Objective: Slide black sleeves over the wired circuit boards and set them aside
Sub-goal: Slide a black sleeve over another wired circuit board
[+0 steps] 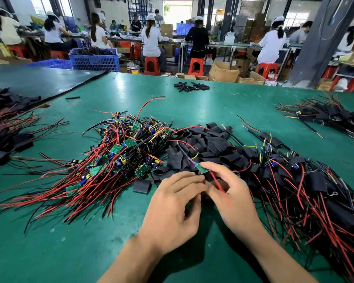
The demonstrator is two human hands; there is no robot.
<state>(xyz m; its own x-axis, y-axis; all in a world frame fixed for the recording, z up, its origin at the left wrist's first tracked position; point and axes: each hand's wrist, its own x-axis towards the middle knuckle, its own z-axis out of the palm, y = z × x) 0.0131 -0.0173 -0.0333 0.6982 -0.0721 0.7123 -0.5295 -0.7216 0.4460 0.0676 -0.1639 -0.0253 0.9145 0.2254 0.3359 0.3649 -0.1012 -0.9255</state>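
Note:
My right hand [231, 193] pinches a small green circuit board [201, 168] with red and black wires trailing from it. My left hand [176, 205] meets it from the left, fingers curled around a black sleeve that is mostly hidden between the two hands. A tangled pile of bare wired boards [119, 158] lies to the left of my hands. Loose black sleeves [204, 146] are heaped just behind them. Sleeved boards with wires [307, 184] are piled on the right.
The green table mat [70, 242] stretches around. More sleeved bundles lie at far left [6, 127] and far right [331, 117]. A small heap of black tubes [190, 86] sits at the back. Workers on red stools sit beyond the table.

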